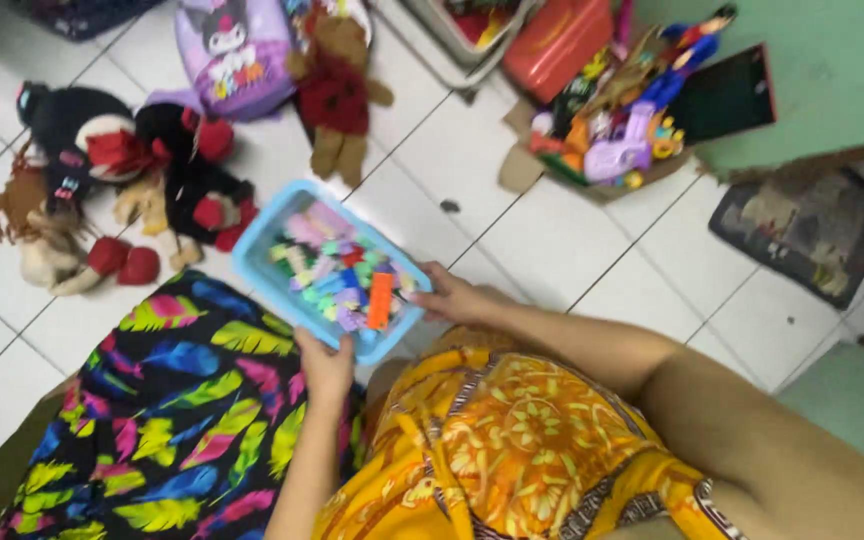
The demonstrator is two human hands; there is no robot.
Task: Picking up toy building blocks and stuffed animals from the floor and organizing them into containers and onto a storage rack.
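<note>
Head view: near the middle of the frame both hands hold a light blue tray (pixel 252 255) full of small colourful blocks (pixel 337 275). Left hand (pixel 324 365) grips the lower edge, fingers closed on the rim. Right hand (pixel 449 295) grips the right edge, fingers curled around it. Plush toys (pixel 122 170) lie in the upper left on white floor tiles (pixel 552 240). A cardboard box of toys (pixel 617 125) stands upper right.
</note>
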